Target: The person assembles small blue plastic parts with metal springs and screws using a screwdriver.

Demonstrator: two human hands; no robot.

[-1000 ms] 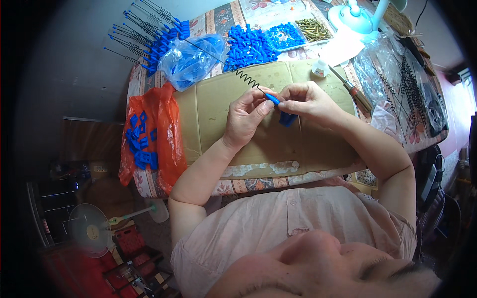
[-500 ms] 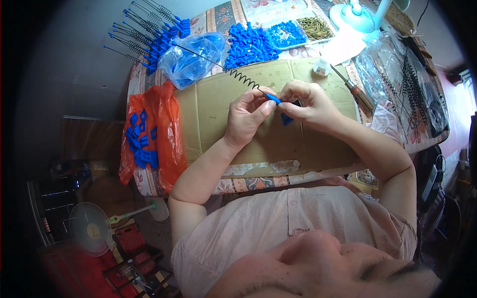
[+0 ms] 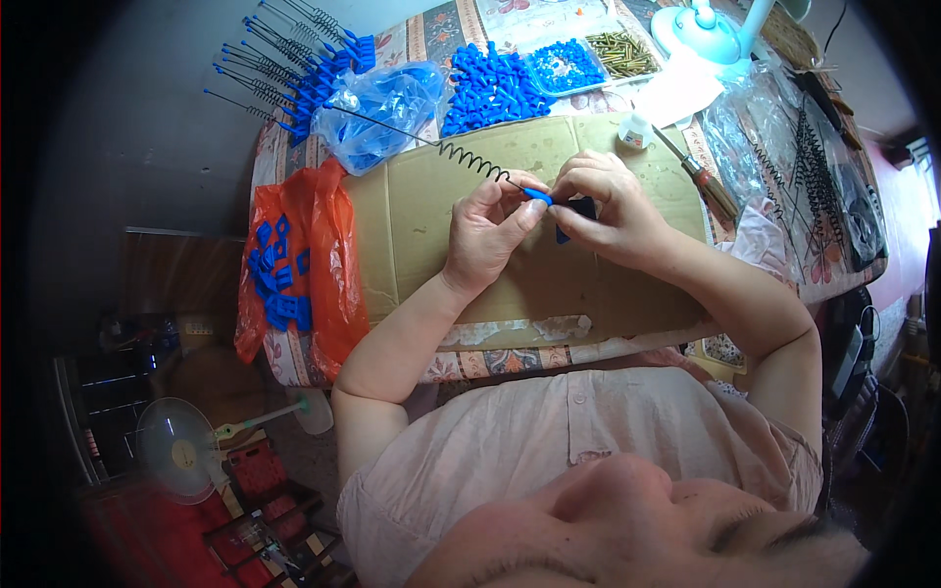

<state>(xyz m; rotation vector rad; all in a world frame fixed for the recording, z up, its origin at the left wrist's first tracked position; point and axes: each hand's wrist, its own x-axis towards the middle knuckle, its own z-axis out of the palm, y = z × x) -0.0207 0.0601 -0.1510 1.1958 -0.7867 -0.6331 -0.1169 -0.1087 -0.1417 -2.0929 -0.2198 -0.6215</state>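
Observation:
Above the cardboard sheet (image 3: 421,255) my two hands meet. My left hand (image 3: 485,225) pinches a blue plastic sleeve (image 3: 536,196) at the end of a black wire with a coiled spring section (image 3: 470,158); the wire's straight part slants away to the upper left. Fingers of my right hand (image 3: 608,206) close at the sleeve's other end, gripping a dark blue plastic piece (image 3: 562,235) that is mostly hidden behind them. Whether the sleeve and this piece are joined cannot be seen.
Finished-looking spring wires in blue bases (image 3: 319,83) stand far left, beside a clear bag (image 3: 382,113). Blue caps (image 3: 495,88), a tray of brass screws (image 3: 622,54), a small white bottle (image 3: 634,131), a screwdriver (image 3: 708,186) and a red bag with blue parts (image 3: 328,245) surround the cardboard.
The wire's far end has swung slightly to the left and toward me. My right hand has tilted a little, and less of the dark blue piece shows. Both hands keep their grip.

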